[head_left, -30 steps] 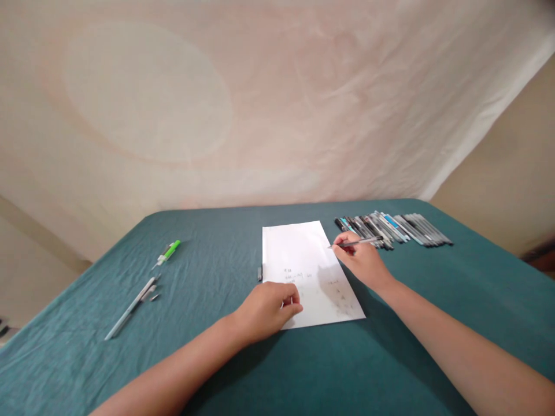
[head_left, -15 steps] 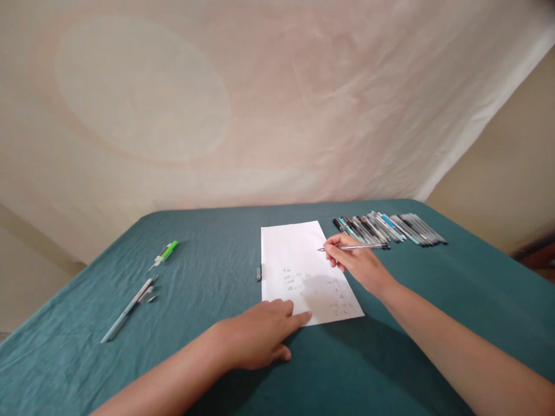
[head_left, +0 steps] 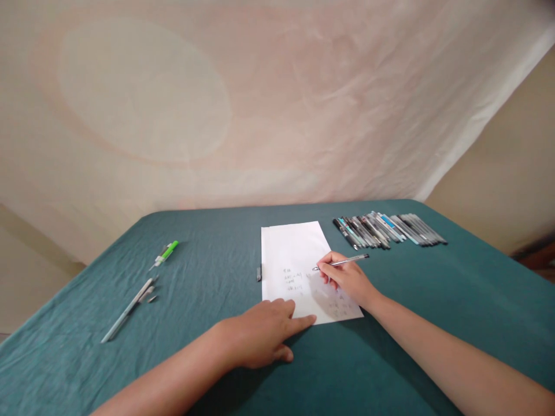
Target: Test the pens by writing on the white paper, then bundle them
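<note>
A white sheet of paper (head_left: 290, 245) with several short lines of dark handwriting lies in the middle of the table. My left hand (head_left: 266, 332) rests on its near edge, with the index finger stretched out over the bottom of the sheet and the thumb apart on the cloth. Over the right half of the paper, my right hand (head_left: 347, 280) is closed round a slim clear pen (head_left: 349, 259). The pen's tip points left, close to the writing; I cannot tell whether it touches the sheet. A small dark cap-like piece (head_left: 259, 273) lies beside the paper's left edge.
Several pens (head_left: 385, 230) lie in a row at the back right. On the left are a bright green pen or highlighter (head_left: 167, 253), a long grey pen (head_left: 128, 311) and small loose pieces (head_left: 151, 299). Dark green cloth (head_left: 208, 248) covers the table; a pale fabric sheet (head_left: 269, 115) hangs behind.
My right hand has moved with the pen toward me and slightly left, down to the written lines. The left hand has barely shifted, its index finger a little further right.
</note>
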The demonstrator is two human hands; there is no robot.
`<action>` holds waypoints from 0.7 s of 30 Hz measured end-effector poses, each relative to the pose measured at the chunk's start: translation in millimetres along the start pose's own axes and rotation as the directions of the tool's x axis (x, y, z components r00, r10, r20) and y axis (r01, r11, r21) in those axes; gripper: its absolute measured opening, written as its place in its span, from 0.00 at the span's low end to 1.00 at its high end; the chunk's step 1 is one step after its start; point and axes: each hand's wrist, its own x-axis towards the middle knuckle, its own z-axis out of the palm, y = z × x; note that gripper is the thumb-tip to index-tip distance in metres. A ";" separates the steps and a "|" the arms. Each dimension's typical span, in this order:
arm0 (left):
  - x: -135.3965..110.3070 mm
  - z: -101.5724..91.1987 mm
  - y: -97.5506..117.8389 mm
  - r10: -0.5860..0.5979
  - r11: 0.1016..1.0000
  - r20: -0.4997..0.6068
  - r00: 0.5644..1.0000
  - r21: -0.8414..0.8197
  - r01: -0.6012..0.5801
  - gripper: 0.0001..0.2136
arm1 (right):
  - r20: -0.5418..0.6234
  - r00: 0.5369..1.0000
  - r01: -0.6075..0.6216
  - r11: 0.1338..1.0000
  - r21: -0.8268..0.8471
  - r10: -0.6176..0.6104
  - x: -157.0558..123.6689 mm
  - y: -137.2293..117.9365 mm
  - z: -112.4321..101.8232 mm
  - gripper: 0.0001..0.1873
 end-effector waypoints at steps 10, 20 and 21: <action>0.2 -0.3 0.4 -0.018 1.000 0.008 1.000 -0.002 0.018 0.34 | 0.019 1.000 -0.001 0.999 -0.048 0.002 -2.7 -5.2 4.4 0.06; 1.0 -1.5 -0.4 -0.009 1.000 0.001 1.000 -0.023 0.009 0.34 | -0.053 0.974 0.203 0.947 -0.249 -0.222 -1.2 4.3 7.5 0.05; 1.0 -1.5 -0.4 -0.007 1.000 0.000 1.000 -0.024 0.007 0.34 | -0.050 0.973 0.207 0.944 -0.258 -0.227 -0.9 4.2 7.5 0.05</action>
